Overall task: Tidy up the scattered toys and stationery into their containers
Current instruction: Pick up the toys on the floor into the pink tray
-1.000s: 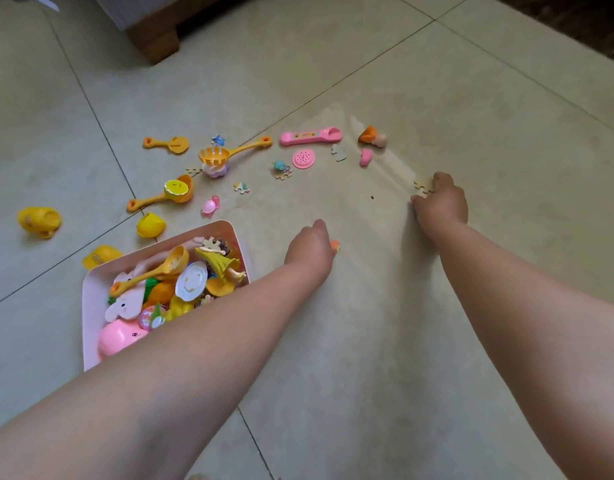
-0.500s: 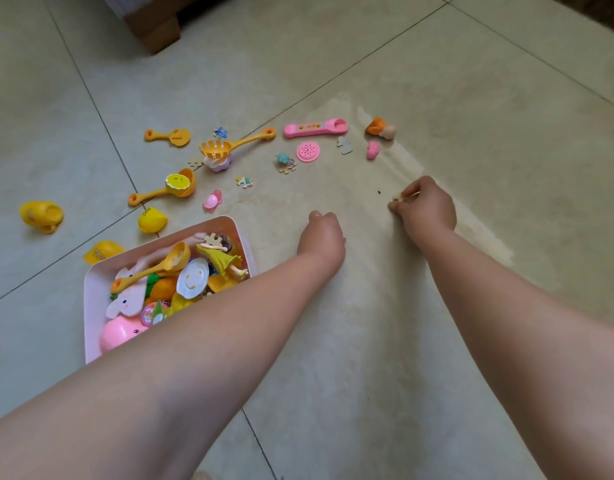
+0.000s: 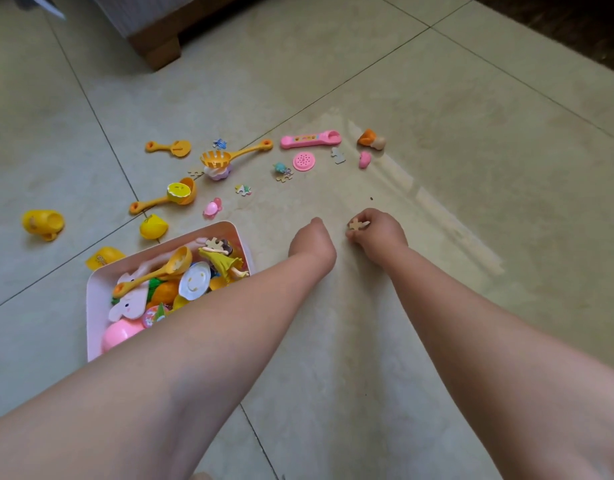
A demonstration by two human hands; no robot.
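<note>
So right now the right hand [image 3: 376, 233] has its fingertips pinched on a small, flat, tan cardboard jigsaw piece [image 3: 357, 224], held just off the beige tiled floor [image 3: 471, 168] and a little to the right of the pink rectangular plastic bin [image 3: 97, 306] that's already stuffed with toys. The left hand [image 3: 312, 242] sits right beside it, knuckles toward the camera with the fingers curled under; honestly can't tell if there's anything in it or if it's just a loose fist. On handling: that puzzle piece looks like it weighs basically nothing, thin and stiff-ish but bendy if you squeeze wrong, and lying flat on smooth tile those are a pain to lift. My guess is the best way is to nail an edge or a knob, tip it up, then pinch across the two faces, which is pretty much the hold it's in now. It'll also flutter if dropped from high, so I'd let go low over the bin. Other loose jigsaw pieces are still out there, like the colourful one [image 3: 243, 189] and a pale one [image 3: 338, 155] near the pink toy phone [image 3: 310, 139], same deal for those. The yellow-orange plastic scoops [image 3: 163, 199] are rigid and light, so just grab the handle.
</note>
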